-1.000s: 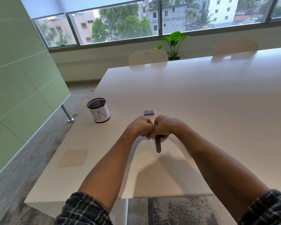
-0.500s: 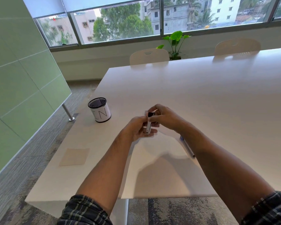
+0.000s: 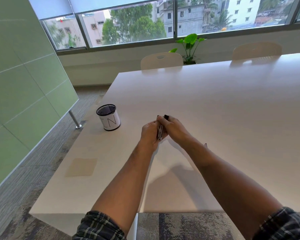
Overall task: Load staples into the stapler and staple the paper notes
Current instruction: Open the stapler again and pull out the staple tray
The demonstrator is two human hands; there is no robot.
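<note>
Both hands on stapler, mid-table, loading step.
Sticky note pad [image 3: 81, 166] near left edge, mesh cup [image 3: 108, 117] beyond; left hand [image 3: 150, 131] grips stapler [image 3: 160, 132] held above the table, right hand [image 3: 171, 126] pinches its top. Staple strip not visible. Risk: a skewed strip could jam, or the stapler could snap onto fingers.

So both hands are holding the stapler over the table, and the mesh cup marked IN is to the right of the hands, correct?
Not quite. In the head view the cup stands left of the hands, not right. The left hand and right hand do hold the stapler over the table.
</note>
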